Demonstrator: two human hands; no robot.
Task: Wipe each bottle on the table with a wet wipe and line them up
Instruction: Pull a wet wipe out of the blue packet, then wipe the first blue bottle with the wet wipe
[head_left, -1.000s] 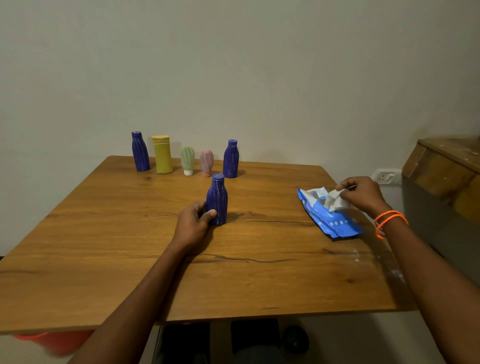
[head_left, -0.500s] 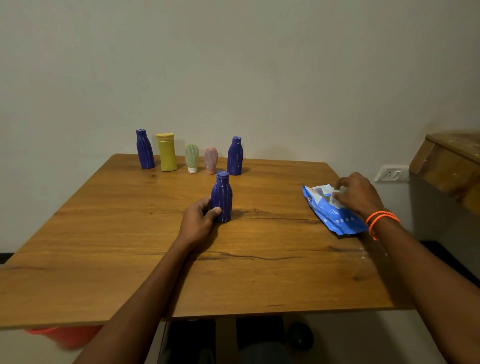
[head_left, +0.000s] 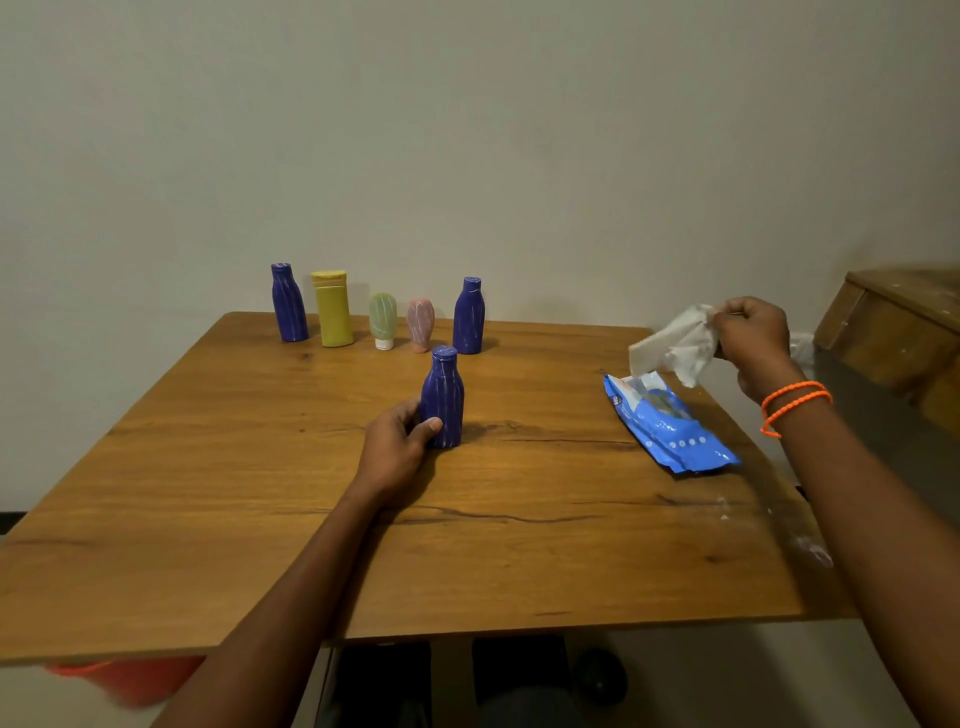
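Lifted since before, right hand (head_left: 750, 332) pinches a white wet wipe (head_left: 672, 345) above the blue pack (head_left: 670, 428); left hand (head_left: 395, 449) grips the upright blue bottle (head_left: 442, 397).

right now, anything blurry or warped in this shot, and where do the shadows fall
Head view: the wet wipe pinched in the right hand is smeared by motion; the blue bottle held by the left hand is sharp and casts a soft shadow to its right on the table; the wide lens bows the table edges; the orange thing under the near edge is blurred.
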